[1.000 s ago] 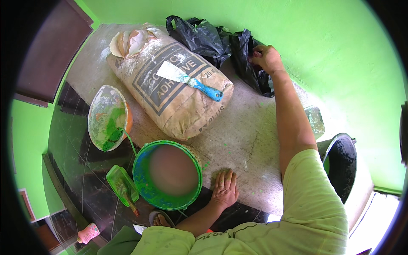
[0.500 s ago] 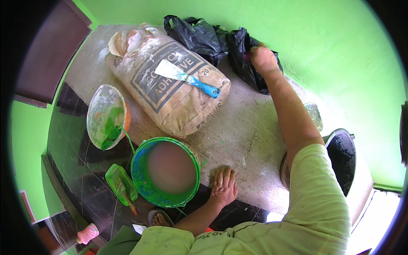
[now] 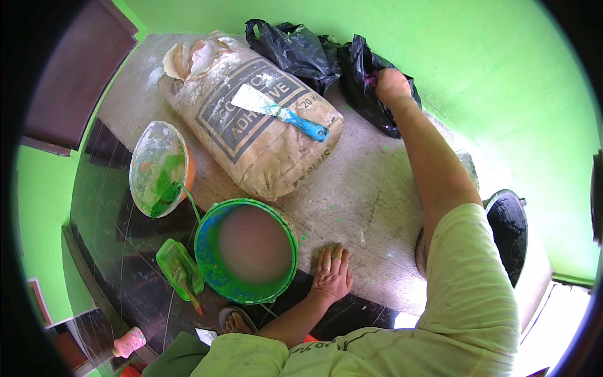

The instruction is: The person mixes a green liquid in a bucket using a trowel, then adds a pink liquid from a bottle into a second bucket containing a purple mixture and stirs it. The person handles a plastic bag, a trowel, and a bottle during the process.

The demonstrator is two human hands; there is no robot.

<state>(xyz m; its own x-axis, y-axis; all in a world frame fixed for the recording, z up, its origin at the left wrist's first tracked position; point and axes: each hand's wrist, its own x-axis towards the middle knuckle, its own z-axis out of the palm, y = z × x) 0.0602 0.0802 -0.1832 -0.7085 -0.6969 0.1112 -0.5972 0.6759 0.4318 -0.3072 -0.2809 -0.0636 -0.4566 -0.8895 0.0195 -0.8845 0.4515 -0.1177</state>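
Note:
My right arm stretches far forward, and my right hand (image 3: 392,87) is down in the mouth of a black plastic bag (image 3: 370,103) by the wall. Its fingers are hidden; a bit of something purple (image 3: 372,78) shows beside them. My left hand (image 3: 331,274) rests flat, fingers stretched out, on the rough concrete slab (image 3: 370,207). Close to its left stands a green-rimmed bucket (image 3: 210,270) of cloudy, pinkish-grey water (image 3: 254,244). A large paper sack of powder adhesive (image 3: 270,166) lies ahead, with a blue-handled scraper (image 3: 282,114) on top.
Another black plastic bag (image 3: 295,53) lies behind the sack. On the left are a powder-coated bowl (image 3: 151,157) with green paint and a green tray (image 3: 168,259) with a brush (image 3: 191,295). A dark bucket (image 3: 507,220) stands at right. A pink bottle-like object (image 3: 130,343) lies lower left.
The view has shifted slightly. My right hand stays in the bag, and more of the purple thing shows beside it. My left hand has stayed flat on the slab.

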